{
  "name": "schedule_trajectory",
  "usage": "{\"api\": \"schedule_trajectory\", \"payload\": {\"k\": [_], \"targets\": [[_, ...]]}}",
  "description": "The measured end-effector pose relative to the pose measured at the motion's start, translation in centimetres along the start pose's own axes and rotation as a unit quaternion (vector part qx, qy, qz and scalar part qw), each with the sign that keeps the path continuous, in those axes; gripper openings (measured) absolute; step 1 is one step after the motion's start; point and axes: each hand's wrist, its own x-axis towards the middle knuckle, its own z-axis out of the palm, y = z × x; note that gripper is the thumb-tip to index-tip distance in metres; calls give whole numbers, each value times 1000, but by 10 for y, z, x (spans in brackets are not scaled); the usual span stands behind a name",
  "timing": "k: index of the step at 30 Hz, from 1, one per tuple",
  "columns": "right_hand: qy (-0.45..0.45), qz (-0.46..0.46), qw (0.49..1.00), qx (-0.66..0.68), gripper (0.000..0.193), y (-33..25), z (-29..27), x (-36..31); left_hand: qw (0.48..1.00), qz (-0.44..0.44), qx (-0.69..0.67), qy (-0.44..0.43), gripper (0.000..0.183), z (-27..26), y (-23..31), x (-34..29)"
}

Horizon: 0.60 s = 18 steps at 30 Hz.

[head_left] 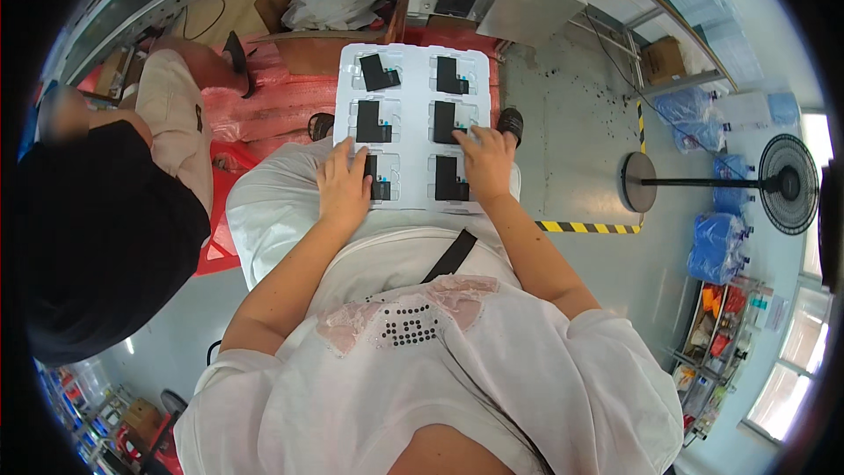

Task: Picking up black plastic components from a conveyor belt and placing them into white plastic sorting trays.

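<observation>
A white moulded tray (413,79) rests across my lap, with two columns of compartments holding several flat black L-shaped parts with small teal marks. My left hand (345,183) lies on the tray's near left edge, fingers stretched, their tips at the near left black part (370,167), which they partly hide. My right hand (489,158) lies over the right edge, fingers apart. Its fingertips touch or nearly touch the lower corner of the middle right black part (444,120). The far left black part (378,75) sits tilted in its compartment; the near right black part (447,178) lies straight.
A person in a black top (114,229) sits close on my left. Beyond the tray stands a cardboard box (325,54) with plastic bags, under a metal bench. To the right are a standing fan (785,183), wrapped blue water bottles (716,246) and yellow-black floor tape (589,228).
</observation>
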Motion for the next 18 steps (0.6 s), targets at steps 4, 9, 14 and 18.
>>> {"api": "schedule_trajectory", "payload": {"k": [4, 9, 14, 18], "targets": [[15, -25, 999, -14, 30, -6, -5, -4, 999, 35, 11, 19, 49, 9, 4, 9], [-39, -29, 999, 11, 26, -16, -10, -2, 992, 80, 102, -1, 47, 20, 2, 29], [-51, -3, 996, 72, 24, -18, -13, 4, 999, 1, 37, -20, 44, -1, 15, 77], [-33, 26, 990, 133, 22, -22, -5, -1, 985, -144, 78, -55, 54, -4, 27, 159]]}}
